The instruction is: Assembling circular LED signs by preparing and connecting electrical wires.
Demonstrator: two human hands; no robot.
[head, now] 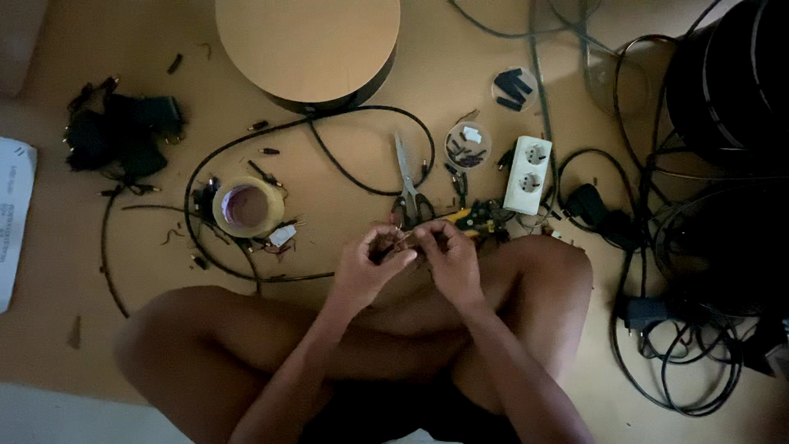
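While the person sat cross-legged on the floor (99, 345), both hands (411, 259) pinched 1 thin wire end (403, 241) between them, above the lap. Dim light could make it slip; scissors (408, 177) lay near, blades exposed.

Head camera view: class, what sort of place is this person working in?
Probably a home floor used as a makeshift electronics workspace: a white double socket, scissors, a tape roll and black cables lie around.

Tape roll (248, 206) left of scissors (406, 177); socket strip (528, 174) right of scissors; round stool (308, 49) behind; cable coils (707, 247) far right.
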